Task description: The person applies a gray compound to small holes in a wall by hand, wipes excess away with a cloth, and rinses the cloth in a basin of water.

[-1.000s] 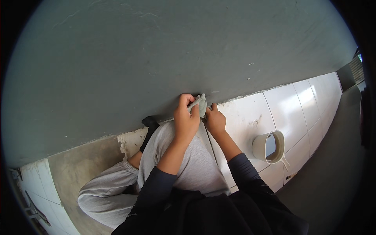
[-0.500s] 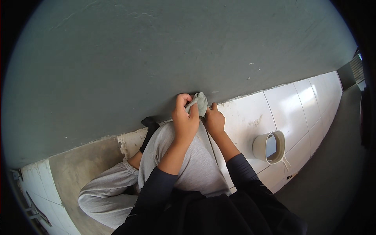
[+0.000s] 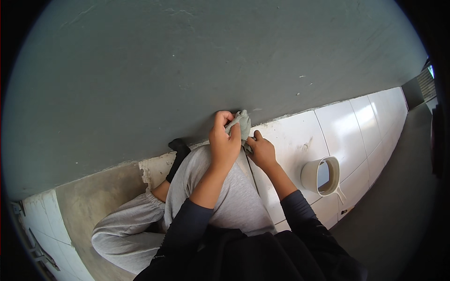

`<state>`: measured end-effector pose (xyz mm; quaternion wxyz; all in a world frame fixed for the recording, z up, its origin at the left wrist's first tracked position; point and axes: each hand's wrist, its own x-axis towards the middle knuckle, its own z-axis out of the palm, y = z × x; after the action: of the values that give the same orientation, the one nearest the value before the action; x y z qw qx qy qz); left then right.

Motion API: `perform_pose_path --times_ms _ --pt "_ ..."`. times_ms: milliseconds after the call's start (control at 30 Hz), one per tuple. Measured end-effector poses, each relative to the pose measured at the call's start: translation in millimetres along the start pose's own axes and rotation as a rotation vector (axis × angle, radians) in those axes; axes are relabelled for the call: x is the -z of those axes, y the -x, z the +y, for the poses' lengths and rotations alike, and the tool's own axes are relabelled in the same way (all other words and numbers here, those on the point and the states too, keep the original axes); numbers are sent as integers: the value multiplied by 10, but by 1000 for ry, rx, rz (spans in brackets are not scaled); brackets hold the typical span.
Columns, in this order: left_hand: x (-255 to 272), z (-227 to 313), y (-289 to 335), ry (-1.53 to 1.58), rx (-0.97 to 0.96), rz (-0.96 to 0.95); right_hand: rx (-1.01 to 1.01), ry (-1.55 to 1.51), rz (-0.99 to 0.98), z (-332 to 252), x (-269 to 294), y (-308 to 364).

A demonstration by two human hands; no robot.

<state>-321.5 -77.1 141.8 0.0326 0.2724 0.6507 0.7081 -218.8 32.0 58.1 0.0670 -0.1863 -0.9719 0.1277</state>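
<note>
A crumpled grey-green cloth [image 3: 241, 125] is gripped in front of my knees, close to the foot of the dark grey wall [image 3: 187, 75]. My left hand [image 3: 225, 143] pinches its upper part between thumb and curled fingers, the fingertips near the wall. Lower down and to the right, my right hand [image 3: 261, 152] is closed on the cloth's lower end, just above the white tiles. Part of the cloth is hidden behind the fingers.
A cream dipper [image 3: 307, 175] with liquid inside and a handle stands on the white tiled floor [image 3: 300, 136] to my right. My bent legs [image 3: 229, 201] in grey trousers take up the middle. Bare concrete [image 3: 98, 201] shows on the left.
My right hand has moved slightly right and down, away from my left hand, and more of the cloth's lower end shows. My left hand keeps its pinch, shifted slightly right.
</note>
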Motion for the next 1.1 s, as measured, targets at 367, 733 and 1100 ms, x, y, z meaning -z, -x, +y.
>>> perform_pose_path --times_ms 367,733,1100 --pt "57 -57 -15 -55 -46 40 35 -4 -109 117 147 192" --pt "14 -17 -23 -35 -22 9 -23 21 7 -17 9 -280" --pt "-3 -10 1 -17 -44 17 -88 16 -20 -78 42 224"
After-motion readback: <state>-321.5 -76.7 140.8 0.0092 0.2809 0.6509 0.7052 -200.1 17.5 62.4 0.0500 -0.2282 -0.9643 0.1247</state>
